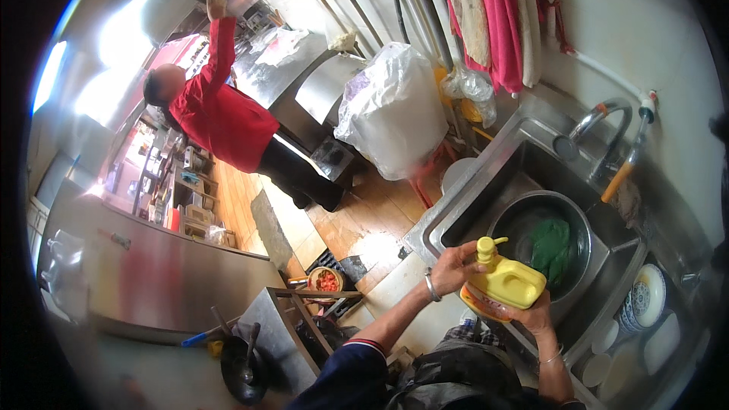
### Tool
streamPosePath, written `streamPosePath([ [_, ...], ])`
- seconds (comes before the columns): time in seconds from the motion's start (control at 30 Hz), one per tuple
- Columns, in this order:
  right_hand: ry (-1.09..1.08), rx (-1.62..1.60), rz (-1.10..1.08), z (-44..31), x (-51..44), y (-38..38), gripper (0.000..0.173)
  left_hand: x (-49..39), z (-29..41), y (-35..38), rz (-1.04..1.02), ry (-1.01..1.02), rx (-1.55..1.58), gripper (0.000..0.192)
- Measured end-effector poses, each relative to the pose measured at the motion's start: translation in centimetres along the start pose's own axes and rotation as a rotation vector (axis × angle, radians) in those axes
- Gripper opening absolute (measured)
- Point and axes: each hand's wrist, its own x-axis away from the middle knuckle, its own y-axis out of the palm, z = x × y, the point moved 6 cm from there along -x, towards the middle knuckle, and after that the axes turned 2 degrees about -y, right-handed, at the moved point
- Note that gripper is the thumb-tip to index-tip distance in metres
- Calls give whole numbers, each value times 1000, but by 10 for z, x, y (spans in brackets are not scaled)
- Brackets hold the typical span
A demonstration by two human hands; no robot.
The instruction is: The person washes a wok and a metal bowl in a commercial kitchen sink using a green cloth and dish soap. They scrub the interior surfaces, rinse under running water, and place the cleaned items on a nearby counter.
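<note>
Both of my hands are on a yellow plastic pump bottle (515, 282) with an orange, printed label, tilted over the near edge of the sink. My left hand (454, 267) has its fingers around the neck, just below the pump head (487, 250). The base end rests against my right hand (534, 313), which grips it from the near side. Just beyond the bottle, a round metal basin (504, 222) sits in the left sink compartment. Inside it lies a wet green cloth (552, 247).
A chrome faucet (612, 108) arches over the stainless steel sink (433, 228). Bowls (649, 296) and plates fill the right compartment. A plastic-covered bundle (393, 114) stands on a red stool (421, 191). Further off, a person in red (228, 125) raises an arm. A black wok (242, 373) lies lower left.
</note>
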Motion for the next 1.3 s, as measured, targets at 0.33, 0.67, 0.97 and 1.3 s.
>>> streamPosePath([
  [0.33, -24, -88, 174, -34, 31, -12, 55, -3, 19, 51, 394, 70, -116, 32],
  [0.67, -168, -168, 446, -55, 61, -42, 61, -7, 133, 101, 575, 536, -685, 37],
  [0.97, -254, -518, 394, -36, 107, -100, 64, -13, 145, 116, -769, 170, 289, 44],
  [1.3, -261, -441, 489, -51, 142, -97, 64, -13, 115, 142, -514, 123, 620, 24],
])
